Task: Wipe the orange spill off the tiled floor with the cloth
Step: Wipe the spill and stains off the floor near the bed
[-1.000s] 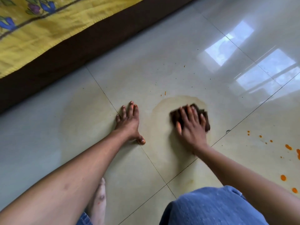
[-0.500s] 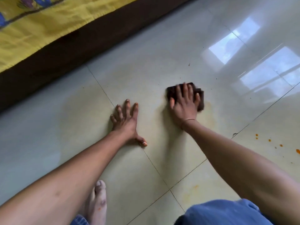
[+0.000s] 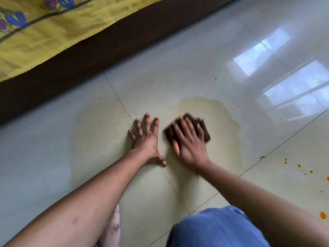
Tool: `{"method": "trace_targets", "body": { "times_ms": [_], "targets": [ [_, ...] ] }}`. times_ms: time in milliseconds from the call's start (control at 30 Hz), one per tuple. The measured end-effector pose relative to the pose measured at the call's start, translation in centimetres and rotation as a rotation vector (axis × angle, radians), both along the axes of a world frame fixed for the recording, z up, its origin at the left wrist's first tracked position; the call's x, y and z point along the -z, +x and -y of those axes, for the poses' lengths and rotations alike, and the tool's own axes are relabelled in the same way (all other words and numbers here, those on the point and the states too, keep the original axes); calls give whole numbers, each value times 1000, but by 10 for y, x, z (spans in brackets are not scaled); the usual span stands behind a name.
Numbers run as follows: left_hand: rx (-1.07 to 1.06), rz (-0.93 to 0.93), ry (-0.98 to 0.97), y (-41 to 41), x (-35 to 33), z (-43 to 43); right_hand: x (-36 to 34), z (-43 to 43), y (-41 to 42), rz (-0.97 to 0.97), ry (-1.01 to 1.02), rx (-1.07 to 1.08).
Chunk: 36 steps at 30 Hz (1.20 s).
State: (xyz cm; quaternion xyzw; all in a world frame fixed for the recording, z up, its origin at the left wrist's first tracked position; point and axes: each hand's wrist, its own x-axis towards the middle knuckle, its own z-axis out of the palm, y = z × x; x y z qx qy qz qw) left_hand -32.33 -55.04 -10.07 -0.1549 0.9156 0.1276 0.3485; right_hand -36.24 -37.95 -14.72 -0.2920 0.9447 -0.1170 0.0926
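My right hand (image 3: 189,141) presses flat on a dark brown folded cloth (image 3: 203,127) on the glossy tiled floor (image 3: 178,72); the hand is blurred with motion and covers most of the cloth. A pale yellowish wet smear (image 3: 222,118) spreads around and beyond the cloth. My left hand (image 3: 145,136) lies flat on the floor just left of the cloth, fingers spread, holding nothing. Small orange drops (image 3: 299,165) dot the tile at the right, and a larger orange blot (image 3: 323,215) sits near the right edge.
A bed edge with a dark brown base (image 3: 89,56) and a yellow flowered sheet (image 3: 53,29) runs along the upper left. My blue-clothed knee (image 3: 217,230) and a bare foot (image 3: 112,229) are at the bottom. Window light reflects on the floor (image 3: 292,82) at the right.
My right hand has dragged the cloth back toward me and slightly left, close beside my left hand. A wet smear outline shows where the cloth passed. The left hand stays planted.
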Motion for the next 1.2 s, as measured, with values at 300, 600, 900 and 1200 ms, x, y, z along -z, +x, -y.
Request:
{"method": "trace_targets", "body": {
  "times_ms": [300,600,900,1200],
  "targets": [
    [12,27,-23,0,-4,-1,-2,-6,-23,13,21,175],
    [314,-98,-185,-81,-41,34,-9,-22,-31,77,74,-11],
    [393,-63,-112,-204,-22,52,-4,18,-86,65,53,80],
    [320,-31,-1,-206,-9,57,-4,51,-34,60,-36,273]
  ]
}}
